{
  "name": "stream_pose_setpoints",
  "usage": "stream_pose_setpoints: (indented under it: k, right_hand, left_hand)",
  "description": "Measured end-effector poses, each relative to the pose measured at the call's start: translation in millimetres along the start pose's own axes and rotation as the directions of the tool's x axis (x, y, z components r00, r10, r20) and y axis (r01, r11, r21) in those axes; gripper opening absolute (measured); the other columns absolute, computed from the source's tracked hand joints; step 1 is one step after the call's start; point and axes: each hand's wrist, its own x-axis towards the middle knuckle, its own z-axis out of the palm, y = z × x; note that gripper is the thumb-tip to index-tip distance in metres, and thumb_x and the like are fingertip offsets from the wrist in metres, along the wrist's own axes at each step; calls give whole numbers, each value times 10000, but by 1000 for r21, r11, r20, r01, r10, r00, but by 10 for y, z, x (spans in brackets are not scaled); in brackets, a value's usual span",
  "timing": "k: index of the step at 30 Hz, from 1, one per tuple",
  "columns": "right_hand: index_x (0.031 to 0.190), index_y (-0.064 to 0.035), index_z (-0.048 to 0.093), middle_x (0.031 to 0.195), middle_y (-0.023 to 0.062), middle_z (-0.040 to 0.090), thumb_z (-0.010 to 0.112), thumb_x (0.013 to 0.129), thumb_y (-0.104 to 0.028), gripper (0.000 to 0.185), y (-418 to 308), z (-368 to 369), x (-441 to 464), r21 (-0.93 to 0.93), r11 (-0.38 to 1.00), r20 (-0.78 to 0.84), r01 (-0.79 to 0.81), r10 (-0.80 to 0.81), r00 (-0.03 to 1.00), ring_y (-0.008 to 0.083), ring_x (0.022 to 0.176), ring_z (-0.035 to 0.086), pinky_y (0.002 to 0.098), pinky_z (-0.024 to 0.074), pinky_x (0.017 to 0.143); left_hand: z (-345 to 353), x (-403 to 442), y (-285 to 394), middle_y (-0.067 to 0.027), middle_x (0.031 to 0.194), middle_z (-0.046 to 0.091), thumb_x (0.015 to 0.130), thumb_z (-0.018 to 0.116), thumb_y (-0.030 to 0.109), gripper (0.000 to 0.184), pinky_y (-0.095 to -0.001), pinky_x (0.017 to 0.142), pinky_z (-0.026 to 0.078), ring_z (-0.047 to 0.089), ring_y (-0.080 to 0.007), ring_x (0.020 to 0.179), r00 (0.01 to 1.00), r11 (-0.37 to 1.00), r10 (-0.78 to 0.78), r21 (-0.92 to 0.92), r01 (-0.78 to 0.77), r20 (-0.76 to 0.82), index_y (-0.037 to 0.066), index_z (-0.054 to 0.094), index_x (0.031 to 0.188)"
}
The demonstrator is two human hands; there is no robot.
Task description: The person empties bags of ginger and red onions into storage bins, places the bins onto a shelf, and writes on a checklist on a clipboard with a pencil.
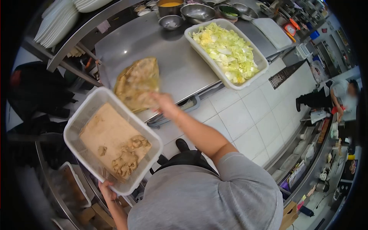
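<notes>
My left hand [108, 190] is closed on the near rim of a white plastic basket [73, 130]. Inside lies a flat tan layer [103, 128] with wet brown lumps [125, 164] gathered at the near end; I cannot tell what food it is. My right hand [165, 104], smeared by motion, is at the lower right edge of a clear plastic bag [138, 82], its fingers apparently closed on it. The bag holds something yellowish-brown and wet, and lies on the steel counter [178, 63] just beyond the basket.
A white tub [251, 82] of chopped cabbage [226, 51] stands on the counter's right. Metal bowls [198, 13] line the back, near a white cutting board [271, 32]. Stacked white plates [57, 25] sit on the upper left shelf. A person [343, 96] is at the far right.
</notes>
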Motion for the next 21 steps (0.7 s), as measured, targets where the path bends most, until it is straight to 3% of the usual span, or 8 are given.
stream_pose_setpoints:
  k: [1, 3, 5, 7, 11, 14, 20, 21]
  right_hand:
    - [1003, -70, 609, 897, 67, 604, 652, 763, -391, 403, -168, -162, -9, 38, 998, -63, 46, -44, 997, 174, 636, 577, 278, 475, 502]
    - [979, -98, 614, 811, 37, 616, 648, 755, -353, 341, -527, -659, 1, 46, 999, 2, -13, 13, 1000, 151, 536, 551, 239, 442, 470]
    - [936, -108, 622, 760, 19, 619, 646, 749, -339, 298, -894, -822, -202, -74, 997, -1, 12, -12, 1000, 133, 529, 547, 217, 419, 450]
    - [896, -114, 630, 758, 15, 619, 638, 755, -334, 262, -1201, -811, -230, -134, 983, -17, 125, -129, 992, 126, 520, 541, 216, 400, 438]
    - [839, -99, 635, 708, 14, 609, 644, 757, -298, 216, -2014, -472, -470, -198, 939, -81, 281, -302, 950, 112, 481, 516, 211, 357, 425]
    - [791, -76, 640, 661, 13, 602, 651, 756, -283, 210, -2356, -306, -812, -356, 867, -53, 349, -391, 919, 105, 476, 509, 213, 348, 427]
    - [766, -76, 649, 626, 3, 594, 647, 765, -276, 200, -2634, -69, -1302, -286, 775, 43, 563, -576, 816, 76, 461, 491, 206, 326, 411]
    - [851, -90, 606, 688, 12, 600, 638, 777, -276, 203, -2678, -74, -1265, -227, 765, 88, 603, -601, 795, 82, 510, 527, 190, 348, 377]
  left_hand:
    - [37, 21, -7, -119, 1047, 562, 538, 430, -61, 730, -261, 596, 485, 560, -184, 745, 1000, 1000, -18, -3, 19, 15, -26, 416, 1267]
    - [256, 72, -21, -113, 1012, 568, 540, 436, -65, 721, -258, 575, 483, 560, -179, 717, 999, 999, -4, -45, 6, 49, -21, 424, 1259]
    - [394, 201, -11, -110, 987, 575, 541, 441, -68, 709, -264, 565, 485, 565, -184, 704, 991, 997, 0, -77, 10, 132, -17, 434, 1248]
    - [336, 386, -90, -109, 973, 581, 542, 445, -71, 693, -279, 566, 491, 572, -201, 707, 965, 997, -23, -67, 42, 260, -14, 447, 1233]
    - [647, 525, -88, -132, 931, 577, 517, 452, -83, 612, -294, 616, 502, 588, -244, 765, 940, 990, -93, -71, 123, 327, -52, 491, 1127]
    - [812, 665, -148, -138, 937, 574, 513, 451, -83, 611, -301, 637, 500, 587, -259, 778, 914, 987, -114, -64, 150, 390, -66, 485, 1124]
    - [1406, 1016, -230, -132, 992, 566, 512, 448, -93, 670, -325, 692, 489, 572, -262, 848, 882, 982, -146, -40, 183, 448, -43, 457, 1180]
    - [1548, 1051, -228, -131, 1008, 562, 512, 447, -98, 694, -333, 700, 488, 568, -261, 860, 880, 984, -146, -27, 177, 453, -31, 445, 1203]
